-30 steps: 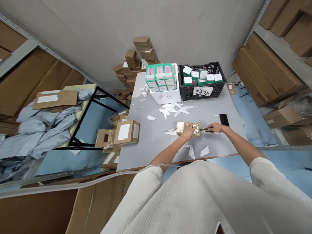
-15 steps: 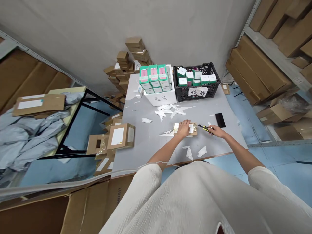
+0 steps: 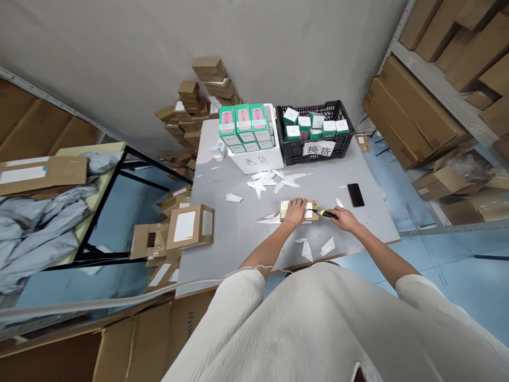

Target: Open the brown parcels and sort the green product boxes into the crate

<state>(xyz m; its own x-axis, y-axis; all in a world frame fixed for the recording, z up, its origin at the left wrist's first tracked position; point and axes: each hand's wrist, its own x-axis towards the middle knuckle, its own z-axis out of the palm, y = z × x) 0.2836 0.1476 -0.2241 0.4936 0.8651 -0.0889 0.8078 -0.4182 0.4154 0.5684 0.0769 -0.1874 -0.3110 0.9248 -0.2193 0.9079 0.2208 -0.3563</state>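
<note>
Narrow pinch on a yellow utility knife (image 3: 328, 214) in the right hand (image 3: 345, 219), tip at the kraft mailer (image 3: 312, 210). Left hand (image 3: 295, 212) lies open, pinning it steady.

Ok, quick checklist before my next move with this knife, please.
Left hand flat on the kraft box, holding it steady: ok.
Yellow utility knife gripped in right hand: ok.
Blade length: cannot tell, too small to see.
Left fingers clear of the knife's tip: not ok, they look close to it.
Black phone apart from the box: ok.
Paper scraps on the grey table not touching the box: cannot tell, some lie close by.
</note>
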